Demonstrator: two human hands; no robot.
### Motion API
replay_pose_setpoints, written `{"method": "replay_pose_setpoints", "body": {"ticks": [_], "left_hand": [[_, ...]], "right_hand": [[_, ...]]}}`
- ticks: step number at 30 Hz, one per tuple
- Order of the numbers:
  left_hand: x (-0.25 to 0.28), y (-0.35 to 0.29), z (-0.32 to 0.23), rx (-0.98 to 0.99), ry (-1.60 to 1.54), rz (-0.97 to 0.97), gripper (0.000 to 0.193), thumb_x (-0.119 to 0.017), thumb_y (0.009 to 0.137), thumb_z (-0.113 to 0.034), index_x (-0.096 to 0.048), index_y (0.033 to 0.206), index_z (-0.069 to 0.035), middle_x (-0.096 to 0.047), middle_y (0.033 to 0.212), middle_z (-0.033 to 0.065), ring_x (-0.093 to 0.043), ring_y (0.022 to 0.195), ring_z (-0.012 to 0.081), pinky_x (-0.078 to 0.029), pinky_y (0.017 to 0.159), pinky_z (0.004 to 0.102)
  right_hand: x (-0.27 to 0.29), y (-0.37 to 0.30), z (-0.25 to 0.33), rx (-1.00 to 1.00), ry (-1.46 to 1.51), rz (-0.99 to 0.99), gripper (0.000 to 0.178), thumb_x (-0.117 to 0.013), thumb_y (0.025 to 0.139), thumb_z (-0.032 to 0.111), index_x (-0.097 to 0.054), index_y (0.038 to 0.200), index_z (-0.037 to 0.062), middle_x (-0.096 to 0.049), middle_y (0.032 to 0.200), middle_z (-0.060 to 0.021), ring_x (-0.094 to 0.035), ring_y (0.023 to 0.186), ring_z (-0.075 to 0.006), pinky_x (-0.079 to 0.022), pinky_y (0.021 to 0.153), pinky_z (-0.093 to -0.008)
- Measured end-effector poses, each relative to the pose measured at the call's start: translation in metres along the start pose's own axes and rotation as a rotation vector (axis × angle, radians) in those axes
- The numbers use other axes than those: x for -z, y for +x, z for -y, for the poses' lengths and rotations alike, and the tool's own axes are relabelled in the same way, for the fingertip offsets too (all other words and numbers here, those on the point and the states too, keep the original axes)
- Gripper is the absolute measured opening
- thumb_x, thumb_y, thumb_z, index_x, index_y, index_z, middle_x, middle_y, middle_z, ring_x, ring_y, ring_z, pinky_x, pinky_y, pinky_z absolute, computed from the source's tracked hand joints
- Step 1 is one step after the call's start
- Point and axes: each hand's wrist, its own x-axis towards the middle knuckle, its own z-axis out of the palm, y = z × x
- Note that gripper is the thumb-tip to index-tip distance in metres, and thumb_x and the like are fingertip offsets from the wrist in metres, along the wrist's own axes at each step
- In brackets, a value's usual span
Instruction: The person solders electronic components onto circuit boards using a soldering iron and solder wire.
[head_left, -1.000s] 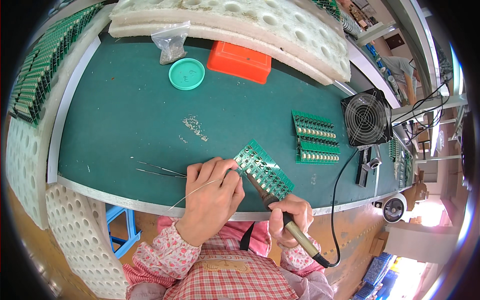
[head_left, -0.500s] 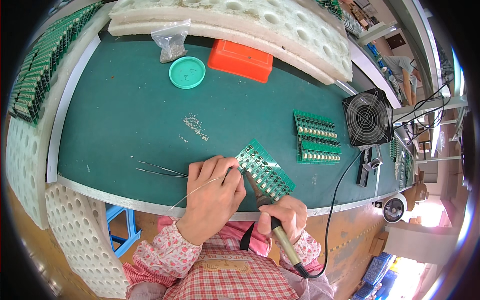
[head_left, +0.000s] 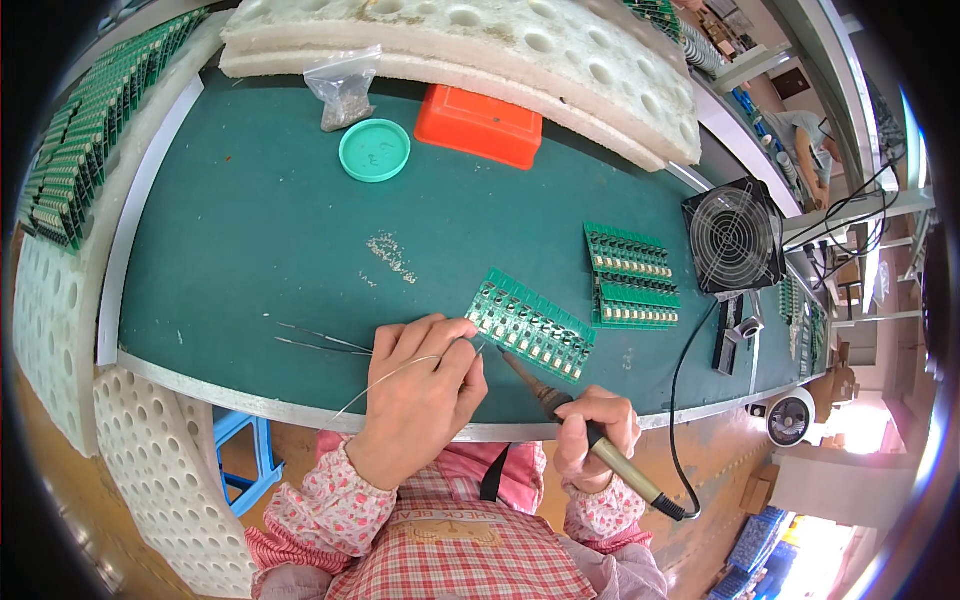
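My left hand (head_left: 420,390) is closed at the near left corner of a green circuit board (head_left: 530,325) with rows of small white and black parts. A thin solder wire (head_left: 372,386) runs through its fingers and curves back over the hand. Metal tweezers (head_left: 320,344) stick out to the left from under that hand; how they are held is hidden. My right hand (head_left: 600,432) grips a soldering iron (head_left: 630,474) by its handle. The iron's tip lies just off the board's near edge, close to the left fingertips and the wire's end.
Two more circuit boards (head_left: 634,278) lie to the right, before a black fan (head_left: 734,236) and an iron stand (head_left: 738,335). Tiny pale parts (head_left: 391,257) are scattered mid-table. Behind are a green lid (head_left: 374,151), a plastic bag (head_left: 346,92), a red box (head_left: 478,125) and white foam (head_left: 450,40).
The circuit board has turned to lie more level across the table. My right hand has drawn the soldering iron right and nearer, taking its tip off the board. My left hand has barely moved.
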Motion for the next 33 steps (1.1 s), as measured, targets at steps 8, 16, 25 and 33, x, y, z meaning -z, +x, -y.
{"method": "replay_pose_setpoints", "body": {"ticks": [8, 16, 25, 33], "left_hand": [[-0.001, 0.001, 0.000, 0.012, 0.001, -0.002, 0.016, -0.074, 0.075, -0.005, -0.061, 0.085, -0.003, -0.067, 0.106, 0.0087, -0.064, 0.100, 0.0279, -0.045, 0.086, 0.0418], [0.006, 0.000, 0.002, 0.055, -0.061, 0.032, 0.021, -0.073, 0.077, -0.003, -0.053, 0.073, -0.006, -0.070, 0.107, 0.0077, -0.064, 0.098, 0.0302, -0.043, 0.084, 0.0415], [0.005, 0.005, 0.004, 0.068, -0.048, 0.011, 0.011, -0.070, 0.080, -0.003, -0.059, 0.081, -0.004, -0.069, 0.105, 0.0063, -0.064, 0.097, 0.0287, -0.043, 0.084, 0.0404], [0.002, 0.004, 0.004, 0.076, -0.020, 0.035, 0.012, -0.069, 0.080, -0.002, -0.060, 0.087, -0.004, -0.066, 0.108, 0.0053, -0.063, 0.099, 0.0286, -0.043, 0.084, 0.0416]], "right_hand": [[-0.003, 0.011, -0.027, 0.083, -0.192, 0.105, 0.042, -0.079, 0.073, -0.004, -0.065, 0.112, 0.0052, -0.060, 0.085, -0.0094, -0.063, 0.077, -0.0269, -0.058, 0.082, -0.0452], [0.003, 0.004, -0.027, 0.002, -0.221, 0.210, 0.043, -0.082, 0.071, -0.001, -0.068, 0.111, 0.0103, -0.058, 0.090, -0.0102, -0.064, 0.084, -0.0307, -0.058, 0.083, -0.0456], [0.011, 0.008, -0.008, 0.080, -0.014, 0.106, 0.013, -0.070, 0.086, 0.011, -0.065, 0.097, 0.0041, -0.063, 0.068, -0.0030, -0.060, 0.059, -0.0209, -0.056, 0.071, -0.0388], [-0.009, 0.017, -0.004, 0.145, 0.026, 0.136, 0.013, -0.070, 0.083, 0.007, -0.064, 0.094, 0.0042, -0.064, 0.065, -0.0029, -0.058, 0.053, -0.0194, -0.056, 0.072, -0.0359]]}}
